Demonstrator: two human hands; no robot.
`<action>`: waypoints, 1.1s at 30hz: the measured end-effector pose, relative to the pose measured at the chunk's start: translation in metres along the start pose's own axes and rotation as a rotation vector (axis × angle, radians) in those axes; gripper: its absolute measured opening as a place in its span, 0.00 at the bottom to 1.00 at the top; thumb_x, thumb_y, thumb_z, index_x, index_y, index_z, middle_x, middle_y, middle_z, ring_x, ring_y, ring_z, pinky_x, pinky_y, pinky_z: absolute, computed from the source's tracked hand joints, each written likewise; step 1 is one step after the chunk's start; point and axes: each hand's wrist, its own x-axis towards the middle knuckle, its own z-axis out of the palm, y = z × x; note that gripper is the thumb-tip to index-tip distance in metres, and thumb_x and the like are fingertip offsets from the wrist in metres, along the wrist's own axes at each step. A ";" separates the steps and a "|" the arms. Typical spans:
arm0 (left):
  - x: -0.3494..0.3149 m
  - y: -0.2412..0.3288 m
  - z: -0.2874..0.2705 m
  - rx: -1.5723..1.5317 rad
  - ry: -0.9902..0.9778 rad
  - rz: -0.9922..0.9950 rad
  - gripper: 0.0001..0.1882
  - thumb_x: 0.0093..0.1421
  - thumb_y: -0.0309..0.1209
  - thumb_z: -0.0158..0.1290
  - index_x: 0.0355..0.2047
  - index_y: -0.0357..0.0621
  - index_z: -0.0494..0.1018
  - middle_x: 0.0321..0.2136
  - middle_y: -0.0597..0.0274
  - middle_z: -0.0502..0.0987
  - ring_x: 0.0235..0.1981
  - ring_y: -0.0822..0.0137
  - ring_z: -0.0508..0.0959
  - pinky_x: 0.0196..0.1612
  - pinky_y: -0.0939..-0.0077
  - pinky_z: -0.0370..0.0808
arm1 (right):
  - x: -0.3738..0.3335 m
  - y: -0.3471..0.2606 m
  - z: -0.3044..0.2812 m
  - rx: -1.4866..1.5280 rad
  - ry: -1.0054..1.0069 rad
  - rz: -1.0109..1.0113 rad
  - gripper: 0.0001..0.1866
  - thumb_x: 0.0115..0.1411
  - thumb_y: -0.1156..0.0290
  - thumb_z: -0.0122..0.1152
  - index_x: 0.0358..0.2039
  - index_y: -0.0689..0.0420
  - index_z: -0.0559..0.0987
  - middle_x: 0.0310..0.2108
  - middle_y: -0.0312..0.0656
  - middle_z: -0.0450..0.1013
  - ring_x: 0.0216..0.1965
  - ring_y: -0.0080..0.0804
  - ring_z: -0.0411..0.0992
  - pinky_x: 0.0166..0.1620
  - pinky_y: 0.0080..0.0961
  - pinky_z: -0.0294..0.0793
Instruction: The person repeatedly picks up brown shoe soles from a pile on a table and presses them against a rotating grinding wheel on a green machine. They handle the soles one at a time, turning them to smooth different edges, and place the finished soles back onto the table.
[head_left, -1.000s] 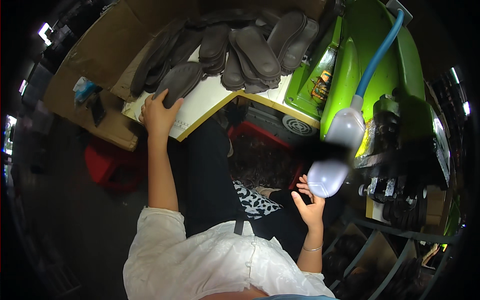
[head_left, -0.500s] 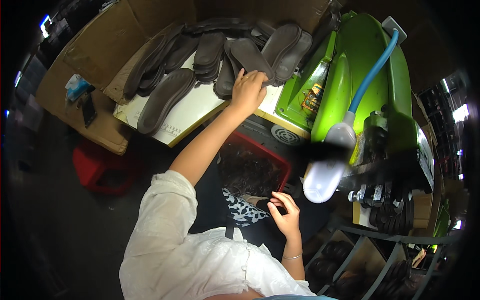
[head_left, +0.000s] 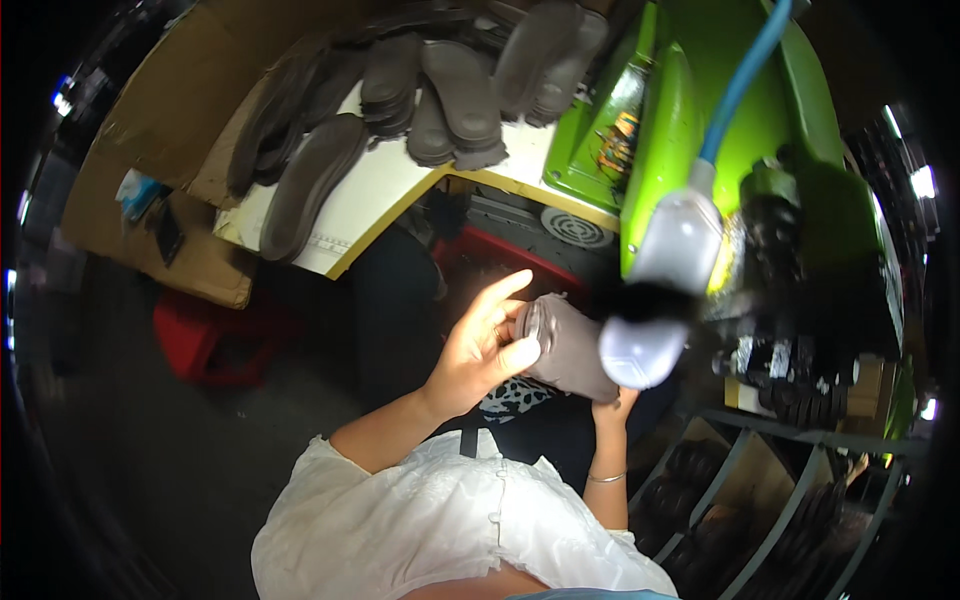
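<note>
A grey-brown shoe sole (head_left: 572, 350) is held in front of my body, under the lamp. My left hand (head_left: 482, 348) grips its left end, thumb against the edge, with the index finger stretched out past it. At the sole's lower right end, my right hand (head_left: 614, 402) holds on; most of its fingers are hidden behind the sole and lamp. More soles lie on the white worktable (head_left: 335, 235): a stack (head_left: 390, 85), an overlapping group (head_left: 462, 92) and a single sole (head_left: 313, 188) close to the front edge.
A lamp (head_left: 676, 235) on a blue arm hangs beside a green machine (head_left: 665, 150) at the right. Below the table sits a red bin (head_left: 515, 252); a red stool (head_left: 205, 335) stands left. Cardboard walls (head_left: 150, 130) surround the table. A metal rack (head_left: 770, 435) is at lower right.
My left hand has come back from the soles on the table toward my body, bringing one sole. My right hand, open before, now holds its other end. The view has shifted slightly.
</note>
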 end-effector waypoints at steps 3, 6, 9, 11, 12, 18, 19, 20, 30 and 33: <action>-0.005 -0.029 -0.014 0.489 -0.166 -0.003 0.32 0.46 0.30 0.62 0.51 0.39 0.63 0.43 0.57 0.62 0.43 0.66 0.67 0.46 0.73 0.67 | -0.016 0.008 0.000 0.234 -0.273 0.080 0.20 0.49 0.80 0.55 0.45 0.63 0.72 0.45 0.47 0.70 0.47 0.35 0.68 0.51 0.26 0.65; 0.004 -0.046 0.007 0.464 -0.244 -0.044 0.20 0.48 0.29 0.60 0.41 0.36 0.70 0.41 0.55 0.69 0.44 0.65 0.70 0.47 0.71 0.67 | -0.034 -0.006 0.006 0.329 -0.527 0.285 0.21 0.51 0.75 0.60 0.47 0.61 0.70 0.47 0.44 0.69 0.48 0.33 0.67 0.51 0.27 0.65; 0.016 -0.046 0.039 0.507 -0.306 -0.104 0.15 0.51 0.31 0.58 0.36 0.35 0.71 0.30 0.60 0.74 0.32 0.72 0.73 0.36 0.78 0.70 | -0.052 -0.009 0.023 0.504 -0.724 0.443 0.21 0.55 0.67 0.59 0.48 0.61 0.69 0.47 0.44 0.68 0.49 0.31 0.65 0.51 0.26 0.64; 0.036 -0.034 0.055 0.730 -0.336 -0.230 0.14 0.52 0.33 0.57 0.34 0.35 0.74 0.25 0.61 0.76 0.26 0.75 0.73 0.30 0.80 0.70 | -0.055 -0.020 0.028 0.580 -0.769 0.489 0.22 0.55 0.64 0.59 0.47 0.61 0.70 0.46 0.45 0.68 0.49 0.31 0.64 0.51 0.25 0.63; 0.044 -0.020 0.065 0.818 -0.351 -0.370 0.13 0.53 0.33 0.56 0.33 0.35 0.75 0.22 0.62 0.76 0.24 0.77 0.73 0.28 0.81 0.70 | -0.053 -0.027 0.030 0.620 -0.770 0.466 0.22 0.55 0.63 0.59 0.47 0.61 0.70 0.46 0.44 0.69 0.49 0.31 0.64 0.51 0.25 0.63; 0.028 -0.031 0.038 0.476 -0.198 -0.088 0.10 0.56 0.29 0.52 0.35 0.36 0.74 0.28 0.64 0.75 0.28 0.77 0.72 0.32 0.82 0.69 | -0.053 -0.038 -0.004 0.560 -0.834 0.340 0.21 0.51 0.67 0.62 0.45 0.62 0.72 0.43 0.41 0.70 0.44 0.29 0.67 0.47 0.24 0.66; 0.024 -0.035 0.031 0.487 -0.171 -0.097 0.10 0.56 0.29 0.52 0.35 0.36 0.73 0.29 0.64 0.75 0.29 0.77 0.72 0.34 0.82 0.70 | -0.054 -0.031 -0.016 0.572 -0.810 0.304 0.21 0.50 0.69 0.64 0.45 0.62 0.72 0.42 0.40 0.71 0.44 0.29 0.67 0.47 0.24 0.66; 0.022 -0.039 0.024 0.466 -0.153 -0.096 0.10 0.56 0.29 0.51 0.36 0.35 0.73 0.29 0.64 0.75 0.30 0.76 0.72 0.34 0.82 0.70 | -0.054 -0.027 -0.031 0.642 -0.749 0.379 0.21 0.47 0.72 0.66 0.43 0.62 0.73 0.41 0.39 0.72 0.42 0.27 0.67 0.46 0.23 0.66; 0.016 -0.021 0.007 0.256 -0.193 -0.157 0.16 0.52 0.23 0.54 0.42 0.33 0.68 0.36 0.62 0.74 0.37 0.75 0.73 0.43 0.80 0.69 | -0.002 -0.058 -0.116 0.976 0.285 0.266 0.24 0.40 0.75 0.56 0.41 0.68 0.69 0.34 0.46 0.72 0.33 0.32 0.72 0.40 0.25 0.71; 0.011 -0.005 0.005 0.190 -0.071 -0.068 0.16 0.56 0.26 0.49 0.43 0.29 0.68 0.36 0.61 0.75 0.37 0.76 0.73 0.42 0.80 0.69 | 0.004 -0.064 -0.098 1.002 0.270 0.221 0.22 0.41 0.75 0.56 0.39 0.68 0.70 0.33 0.45 0.72 0.33 0.30 0.72 0.37 0.23 0.71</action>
